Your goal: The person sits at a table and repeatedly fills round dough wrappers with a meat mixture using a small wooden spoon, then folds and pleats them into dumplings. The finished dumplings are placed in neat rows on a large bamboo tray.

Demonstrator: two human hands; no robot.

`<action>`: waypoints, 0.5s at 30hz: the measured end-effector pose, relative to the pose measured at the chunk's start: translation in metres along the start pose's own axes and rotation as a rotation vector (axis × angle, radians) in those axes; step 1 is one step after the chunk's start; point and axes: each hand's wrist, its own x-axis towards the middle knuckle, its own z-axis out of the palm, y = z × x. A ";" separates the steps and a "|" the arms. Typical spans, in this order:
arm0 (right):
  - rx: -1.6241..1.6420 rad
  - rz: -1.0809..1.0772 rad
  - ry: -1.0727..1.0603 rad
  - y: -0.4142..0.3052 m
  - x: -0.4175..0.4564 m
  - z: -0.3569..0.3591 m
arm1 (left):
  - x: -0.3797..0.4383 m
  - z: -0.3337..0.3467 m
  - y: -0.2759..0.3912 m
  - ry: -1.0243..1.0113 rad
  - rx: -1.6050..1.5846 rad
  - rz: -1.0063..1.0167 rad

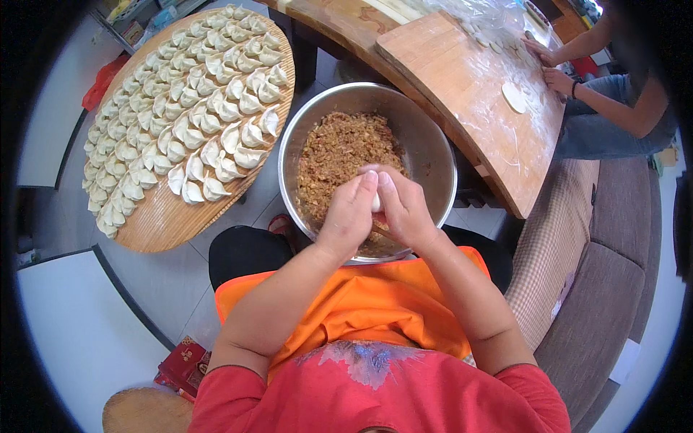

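My left hand [349,214] and my right hand [403,208] press together around a white dough dumpling [376,203], mostly hidden by the fingers. Both thumbs meet on top of it. Below them is a large stainless steel bowl [433,146], partly filled with brown minced filling [352,143]. A thin wooden stick [380,231], perhaps a chopstick or a spatula handle, shows under my right hand; whether I grip it I cannot tell. To the left, rows of folded dumplings [189,103] cover much of a round ribbed tray [168,216].
A floured wooden board [455,81] lies on the table [319,16] at the right, bearing one round dough wrapper [513,98]. Another person's hands [549,67] work at its far edge, near small dough pieces [495,46]. A grey sofa [595,303] stands at the right.
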 end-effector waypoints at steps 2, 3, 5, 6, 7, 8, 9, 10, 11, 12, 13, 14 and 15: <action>0.020 -0.027 -0.029 -0.001 -0.004 0.004 | -0.006 0.003 -0.002 0.102 0.327 0.241; -0.002 -0.121 0.023 -0.002 -0.006 0.006 | -0.008 0.004 -0.002 0.097 0.379 0.324; -0.046 -0.308 0.128 -0.002 -0.009 0.012 | -0.012 0.004 -0.003 0.084 0.484 0.490; -0.118 -0.374 0.152 -0.002 -0.010 0.013 | -0.015 0.004 -0.001 0.068 0.443 0.508; -0.142 -0.441 0.165 -0.004 -0.010 0.012 | -0.018 0.003 0.002 0.042 0.473 0.547; -0.165 -0.506 0.177 -0.009 -0.010 0.011 | -0.020 0.001 0.007 0.015 0.502 0.586; -0.185 -0.572 0.189 -0.013 -0.011 0.011 | -0.023 -0.001 0.011 -0.010 0.534 0.624; -0.179 -0.583 0.201 -0.017 -0.012 0.012 | -0.025 0.000 0.015 -0.020 0.535 0.653; -0.173 -0.593 0.214 -0.020 -0.014 0.013 | -0.028 0.001 0.018 -0.031 0.536 0.682; -0.170 -0.618 0.231 -0.023 -0.012 0.013 | -0.026 0.002 0.023 -0.043 0.539 0.726; -0.165 -0.579 0.223 -0.021 -0.012 0.012 | -0.024 0.002 0.021 -0.032 0.524 0.680; -0.160 -0.540 0.217 -0.015 -0.013 0.012 | -0.021 0.003 0.014 -0.023 0.509 0.634; -0.147 -0.514 0.213 -0.010 -0.010 0.012 | -0.015 0.001 0.009 -0.010 0.506 0.599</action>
